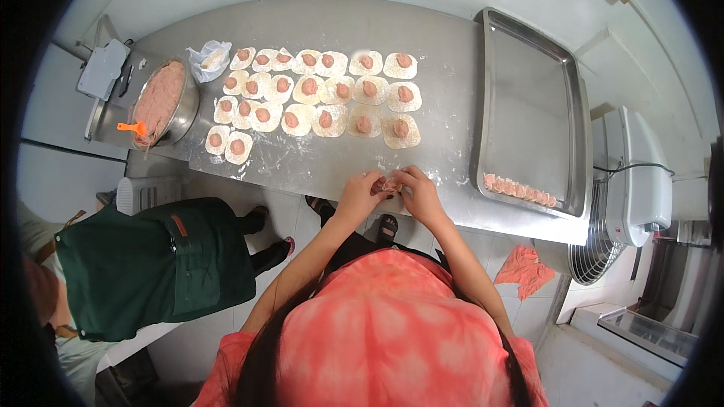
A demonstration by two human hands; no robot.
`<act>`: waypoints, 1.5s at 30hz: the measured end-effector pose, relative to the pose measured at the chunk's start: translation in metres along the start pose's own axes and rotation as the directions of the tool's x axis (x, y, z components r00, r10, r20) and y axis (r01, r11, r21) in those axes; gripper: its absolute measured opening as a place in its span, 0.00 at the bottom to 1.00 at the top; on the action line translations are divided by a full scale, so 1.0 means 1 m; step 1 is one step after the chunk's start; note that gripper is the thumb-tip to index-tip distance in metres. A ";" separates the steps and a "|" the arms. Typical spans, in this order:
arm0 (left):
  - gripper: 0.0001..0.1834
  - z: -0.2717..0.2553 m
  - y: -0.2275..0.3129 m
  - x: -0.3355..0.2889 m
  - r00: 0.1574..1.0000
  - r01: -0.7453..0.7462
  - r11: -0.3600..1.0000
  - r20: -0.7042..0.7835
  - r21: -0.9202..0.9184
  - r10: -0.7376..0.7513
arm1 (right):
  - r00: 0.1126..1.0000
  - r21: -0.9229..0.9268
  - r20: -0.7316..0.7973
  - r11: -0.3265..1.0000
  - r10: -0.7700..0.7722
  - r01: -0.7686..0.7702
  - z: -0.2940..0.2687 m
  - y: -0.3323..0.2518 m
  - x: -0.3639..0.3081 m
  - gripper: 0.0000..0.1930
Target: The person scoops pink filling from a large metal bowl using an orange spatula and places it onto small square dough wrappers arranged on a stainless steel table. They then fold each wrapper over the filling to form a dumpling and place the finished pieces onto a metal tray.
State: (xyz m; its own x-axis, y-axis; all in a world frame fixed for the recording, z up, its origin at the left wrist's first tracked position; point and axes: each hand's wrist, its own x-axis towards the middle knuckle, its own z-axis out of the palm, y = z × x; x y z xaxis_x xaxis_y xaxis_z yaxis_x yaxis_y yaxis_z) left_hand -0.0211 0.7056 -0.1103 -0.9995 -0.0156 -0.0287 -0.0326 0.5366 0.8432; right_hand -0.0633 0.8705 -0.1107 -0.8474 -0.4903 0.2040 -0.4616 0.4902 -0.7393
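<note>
At the table's near edge I hold a small meat dumpling [390, 184] in its thin wrapper between both hands. From the left, my left hand [363, 193] grips it with curled fingers. The fingers of my right hand [419, 193] pinch its other side. Beyond my hands, flat wrappers [400, 130] lie in rows, each topped with a lump of pinkish minced meat [325, 118]. A deep metal tray [528, 98] stands to the right, with a row of shaped dumplings [520, 190] along its near side.
A steel bowl [190, 109] of minced meat with an orange scoop [133, 128] stands at the left end of the flour-dusted steel table [445, 45]. Beside it lies a white plastic bag [210, 60]. A person in a green apron [181, 264] is at my left. A white mixer [641, 173] stands right of the tray.
</note>
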 end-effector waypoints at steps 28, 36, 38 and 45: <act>0.14 0.012 0.000 0.003 0.992 -0.123 0.987 0.048 0.102 0.119 | 0.978 -0.052 0.125 0.985 0.170 -0.164 0.001 0.001 -0.006 0.24; 0.18 0.010 0.003 0.006 0.992 -0.128 0.990 0.003 0.067 0.128 | 0.990 -0.029 0.039 0.990 0.137 -0.136 -0.007 -0.009 -0.008 0.17; 0.19 0.013 0.002 0.006 0.984 -0.174 0.978 -0.012 0.111 0.176 | 0.985 -0.003 0.074 0.987 0.159 -0.159 -0.006 -0.005 -0.007 0.16; 0.14 0.018 0.007 -0.003 0.999 -0.050 0.998 0.010 -0.042 0.051 | 0.994 -0.011 0.048 0.995 0.101 -0.100 -0.007 -0.009 -0.014 0.15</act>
State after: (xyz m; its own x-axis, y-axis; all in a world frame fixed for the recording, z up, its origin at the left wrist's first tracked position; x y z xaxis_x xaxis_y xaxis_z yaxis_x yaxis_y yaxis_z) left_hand -0.0180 0.7247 -0.1135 -0.9998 0.0199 0.0086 0.0174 0.5011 0.8652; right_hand -0.0493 0.8775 -0.1022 -0.8760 -0.4723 0.0978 -0.3774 0.5449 -0.7488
